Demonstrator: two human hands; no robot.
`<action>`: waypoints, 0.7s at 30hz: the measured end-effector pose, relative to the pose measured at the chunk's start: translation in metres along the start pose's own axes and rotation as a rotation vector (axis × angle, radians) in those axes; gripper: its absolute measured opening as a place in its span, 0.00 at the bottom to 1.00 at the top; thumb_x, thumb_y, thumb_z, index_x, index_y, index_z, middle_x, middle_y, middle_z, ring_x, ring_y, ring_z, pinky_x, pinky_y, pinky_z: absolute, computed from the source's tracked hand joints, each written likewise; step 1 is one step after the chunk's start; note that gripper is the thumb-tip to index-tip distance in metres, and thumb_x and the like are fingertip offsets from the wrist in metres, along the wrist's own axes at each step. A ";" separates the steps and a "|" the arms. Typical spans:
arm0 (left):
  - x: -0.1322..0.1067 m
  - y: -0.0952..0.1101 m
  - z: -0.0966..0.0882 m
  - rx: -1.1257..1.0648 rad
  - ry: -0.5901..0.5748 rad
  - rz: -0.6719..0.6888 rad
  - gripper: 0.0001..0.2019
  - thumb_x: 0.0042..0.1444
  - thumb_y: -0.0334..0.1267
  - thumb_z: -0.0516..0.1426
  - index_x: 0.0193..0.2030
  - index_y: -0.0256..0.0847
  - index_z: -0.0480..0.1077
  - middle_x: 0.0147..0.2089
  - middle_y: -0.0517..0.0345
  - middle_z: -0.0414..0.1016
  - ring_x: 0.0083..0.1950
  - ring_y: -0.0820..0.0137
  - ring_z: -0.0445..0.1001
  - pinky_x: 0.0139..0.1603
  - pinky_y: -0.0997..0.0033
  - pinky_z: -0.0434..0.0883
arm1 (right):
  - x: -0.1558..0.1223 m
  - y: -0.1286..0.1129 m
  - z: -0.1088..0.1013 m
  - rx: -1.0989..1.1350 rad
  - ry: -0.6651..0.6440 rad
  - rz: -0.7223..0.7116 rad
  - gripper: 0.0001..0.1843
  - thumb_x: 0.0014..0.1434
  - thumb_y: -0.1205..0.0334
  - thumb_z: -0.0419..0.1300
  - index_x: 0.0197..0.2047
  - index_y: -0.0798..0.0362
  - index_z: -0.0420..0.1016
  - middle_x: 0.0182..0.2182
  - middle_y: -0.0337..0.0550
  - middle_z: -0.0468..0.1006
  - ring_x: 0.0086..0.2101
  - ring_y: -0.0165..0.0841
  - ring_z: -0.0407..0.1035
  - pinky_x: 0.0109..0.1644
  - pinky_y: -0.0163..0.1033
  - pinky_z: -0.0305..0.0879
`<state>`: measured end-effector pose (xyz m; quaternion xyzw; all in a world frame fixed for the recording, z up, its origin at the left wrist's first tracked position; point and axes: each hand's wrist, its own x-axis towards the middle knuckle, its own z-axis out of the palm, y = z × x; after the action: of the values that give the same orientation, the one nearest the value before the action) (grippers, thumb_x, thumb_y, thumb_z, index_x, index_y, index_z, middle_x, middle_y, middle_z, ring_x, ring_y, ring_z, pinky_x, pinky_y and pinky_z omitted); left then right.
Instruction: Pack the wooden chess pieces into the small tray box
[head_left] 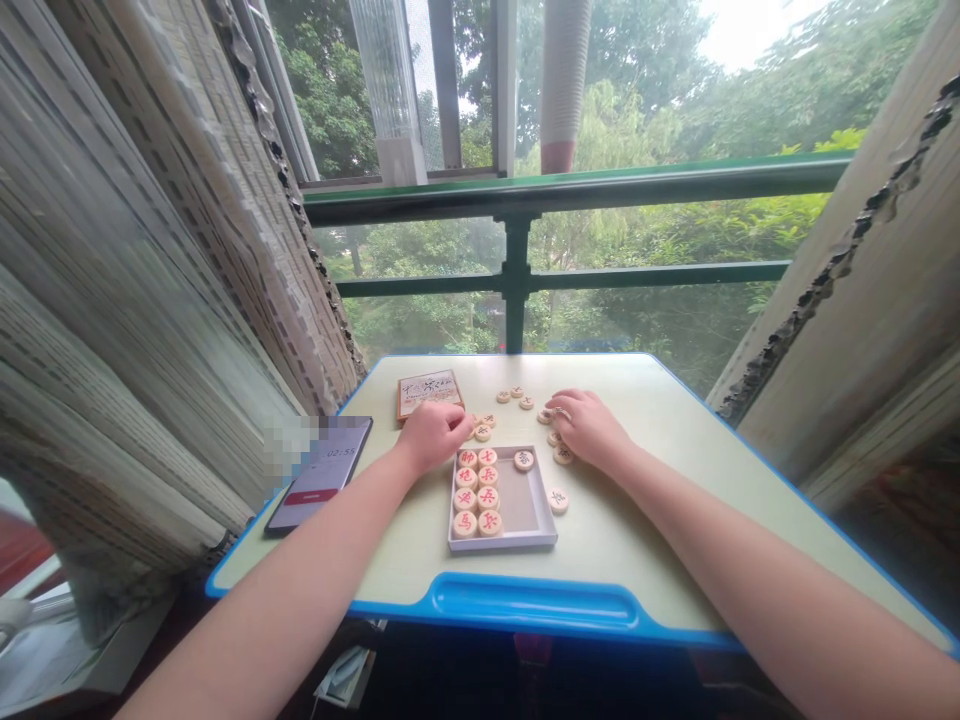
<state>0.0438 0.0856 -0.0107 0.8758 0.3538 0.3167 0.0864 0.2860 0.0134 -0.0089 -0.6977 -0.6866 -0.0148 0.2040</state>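
A shallow grey tray (pixel 534 510) sits mid-table and holds several round wooden chess discs with red characters (pixel 477 490) in two columns, plus one dark-marked disc (pixel 523 460). My left hand (pixel 433 433) rests just above the tray's far left corner, fingers curled over loose discs (pixel 484 427). My right hand (pixel 589 425) lies palm down to the right, fingers bent over other loose discs (pixel 561 455). What either hand grips is hidden. More discs (pixel 516 396) lie beyond, and one (pixel 558 500) lies right of the tray.
The box lid (pixel 428 392) with printed characters lies at the far left of the blue-rimmed table (pixel 536 602). A phone (pixel 320 473) showing a timer sits on the left edge. Curtains hang on both sides; a green railing and window stand behind.
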 end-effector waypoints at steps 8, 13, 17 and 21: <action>-0.001 0.002 0.002 -0.011 -0.016 0.021 0.20 0.54 0.42 0.49 0.13 0.39 0.52 0.15 0.62 0.57 0.20 0.76 0.55 0.25 0.72 0.53 | -0.001 -0.008 0.006 0.020 -0.173 -0.215 0.26 0.63 0.52 0.45 0.61 0.52 0.62 0.60 0.44 0.61 0.61 0.41 0.49 0.63 0.49 0.48; -0.001 0.001 0.001 -0.003 -0.023 0.017 0.20 0.54 0.42 0.49 0.14 0.39 0.52 0.15 0.62 0.57 0.21 0.76 0.55 0.26 0.73 0.53 | -0.001 -0.009 0.002 0.015 -0.138 -0.235 0.22 0.63 0.53 0.46 0.55 0.53 0.68 0.54 0.45 0.70 0.56 0.41 0.57 0.59 0.47 0.52; 0.000 0.001 0.001 0.001 -0.024 0.018 0.20 0.54 0.42 0.49 0.14 0.39 0.52 0.15 0.62 0.57 0.21 0.76 0.55 0.26 0.73 0.53 | -0.001 -0.009 -0.002 -0.011 -0.077 -0.217 0.18 0.62 0.57 0.47 0.49 0.54 0.72 0.46 0.49 0.74 0.48 0.40 0.62 0.53 0.44 0.58; -0.001 0.001 0.001 0.001 -0.023 0.014 0.20 0.54 0.43 0.49 0.14 0.39 0.53 0.15 0.62 0.57 0.21 0.76 0.55 0.26 0.73 0.53 | -0.003 -0.009 -0.001 -0.027 -0.072 -0.206 0.18 0.61 0.57 0.50 0.50 0.54 0.72 0.48 0.49 0.72 0.48 0.40 0.62 0.53 0.44 0.57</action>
<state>0.0448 0.0842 -0.0113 0.8820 0.3467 0.3069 0.0877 0.2778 0.0103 -0.0061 -0.6260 -0.7615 -0.0199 0.1671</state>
